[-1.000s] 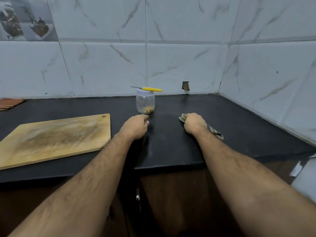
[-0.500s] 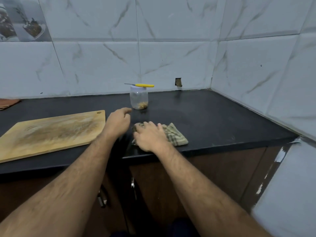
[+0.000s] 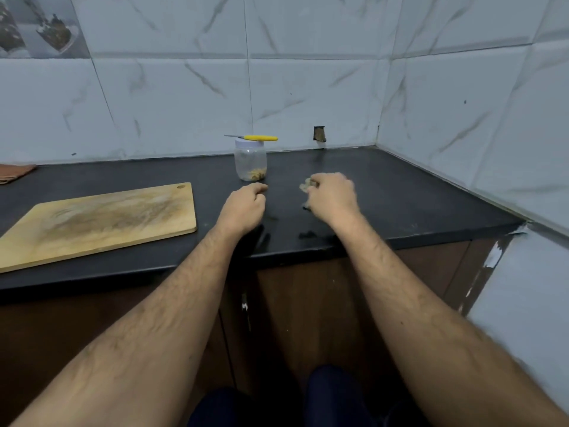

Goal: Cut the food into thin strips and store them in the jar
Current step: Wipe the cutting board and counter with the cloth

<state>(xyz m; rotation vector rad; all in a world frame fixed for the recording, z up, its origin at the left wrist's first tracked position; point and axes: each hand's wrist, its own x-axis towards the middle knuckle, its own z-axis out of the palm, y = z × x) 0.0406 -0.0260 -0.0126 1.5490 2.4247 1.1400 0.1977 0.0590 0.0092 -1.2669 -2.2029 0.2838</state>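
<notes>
At the far left edge of the frame a brown object point(image 3: 14, 173) is cut off, so you cannot tell what it is. Your wooden cutting board point(image 3: 101, 220) lies bare at centre left, its near corner running out of the frame. Just right of it, your left hand point(image 3: 244, 207) rests on the black countertop point(image 3: 415, 195) curled into a loose fist, holding nothing. Above it, in the middle of the frame, stands the lidded clear jar point(image 3: 250, 162) with pale strips at its bottom and a yellow-handled knife point(image 3: 255, 137) lying across the lid. Your right hand point(image 3: 332, 195) is bunched down on a cloth point(image 3: 305, 185), almost all of it hidden under your fingers. Half a second ago that cloth lay spread flat near the counter's front edge; now it sits balled up farther back.
</notes>
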